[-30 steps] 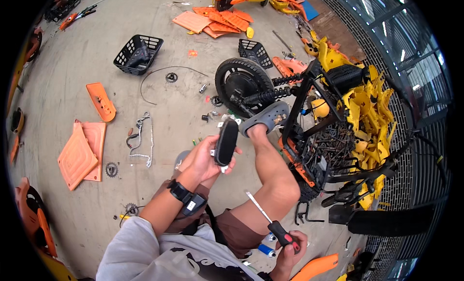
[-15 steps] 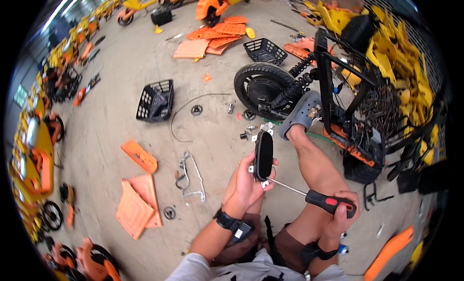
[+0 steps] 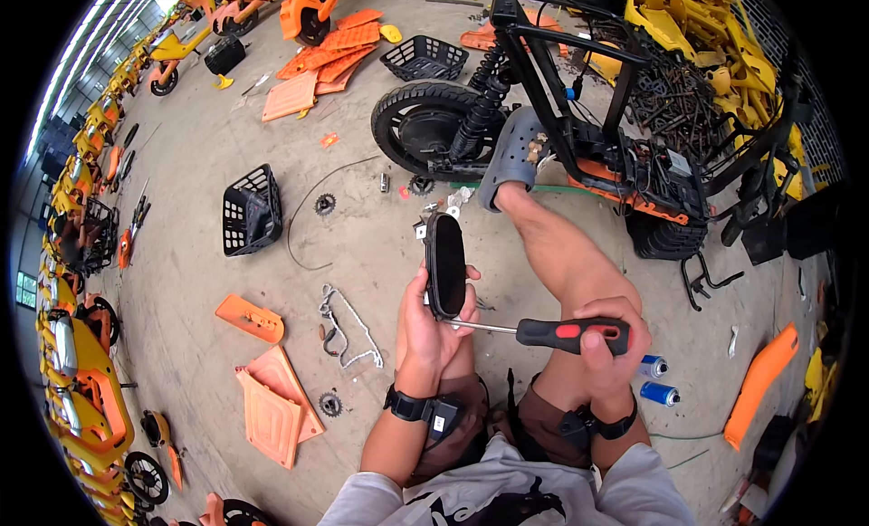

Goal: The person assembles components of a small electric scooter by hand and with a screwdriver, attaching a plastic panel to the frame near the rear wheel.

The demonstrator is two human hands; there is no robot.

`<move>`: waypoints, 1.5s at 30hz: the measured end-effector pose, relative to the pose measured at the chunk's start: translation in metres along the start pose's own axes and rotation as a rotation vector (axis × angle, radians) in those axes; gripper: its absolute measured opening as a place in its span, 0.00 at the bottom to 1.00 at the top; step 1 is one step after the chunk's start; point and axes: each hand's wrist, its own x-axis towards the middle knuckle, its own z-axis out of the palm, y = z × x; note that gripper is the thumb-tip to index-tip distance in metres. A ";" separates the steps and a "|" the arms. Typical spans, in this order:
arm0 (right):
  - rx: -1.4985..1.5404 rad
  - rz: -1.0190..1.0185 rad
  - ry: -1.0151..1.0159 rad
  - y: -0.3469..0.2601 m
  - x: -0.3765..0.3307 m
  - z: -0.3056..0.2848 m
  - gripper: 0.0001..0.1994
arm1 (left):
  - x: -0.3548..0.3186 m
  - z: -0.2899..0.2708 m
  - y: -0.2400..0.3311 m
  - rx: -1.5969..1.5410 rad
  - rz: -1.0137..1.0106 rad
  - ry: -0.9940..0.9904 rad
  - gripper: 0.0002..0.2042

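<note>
My left hand (image 3: 433, 334) is closed around the lower end of an oval black part (image 3: 446, 268), which has a smooth dark face, a thick rim and small light mounting tabs. The part stands nearly upright, face toward me. In my right hand (image 3: 615, 340) is a screwdriver (image 3: 552, 334) with a black and red handle. Its metal shaft points left, and the tip reaches the lower edge of the part, beside my left fingers. Whether the tip sits in a screw is too small to tell.
A stripped scooter frame (image 3: 625, 137) with its rear wheel (image 3: 430, 132) lies ahead, my shoe (image 3: 511, 159) against it. A black basket (image 3: 253, 211), orange panels (image 3: 276, 408), a chain (image 3: 348, 331) and sprockets lie leftward. Blue cans (image 3: 659, 394) are at the right.
My view has shifted, so the scene sits differently. The screwdriver has swung from slanting to nearly level, its tip still at the part's lower edge. Both hands keep their grips.
</note>
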 end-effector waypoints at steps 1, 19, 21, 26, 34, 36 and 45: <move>-0.001 -0.018 0.011 0.001 0.000 0.000 0.17 | -0.001 0.000 0.000 0.008 -0.001 0.002 0.32; -0.126 -0.152 -0.009 0.000 0.005 -0.005 0.22 | 0.001 0.000 -0.002 0.031 0.029 0.027 0.26; -0.183 -0.125 -0.048 0.000 0.003 -0.005 0.22 | -0.001 -0.001 0.000 0.030 0.027 0.040 0.26; -0.207 -0.182 -0.117 -0.003 0.009 -0.005 0.20 | -0.001 -0.008 0.003 0.096 0.064 0.062 0.24; -0.107 0.005 -0.155 -0.004 0.008 -0.008 0.17 | -0.004 -0.005 0.003 0.121 0.083 0.080 0.19; -0.167 -0.037 -0.163 -0.002 0.008 -0.011 0.19 | -0.003 -0.004 0.004 0.091 0.087 0.062 0.17; -0.221 -0.262 -0.184 0.004 0.010 -0.003 0.24 | -0.002 -0.010 0.010 0.048 -0.003 -0.048 0.24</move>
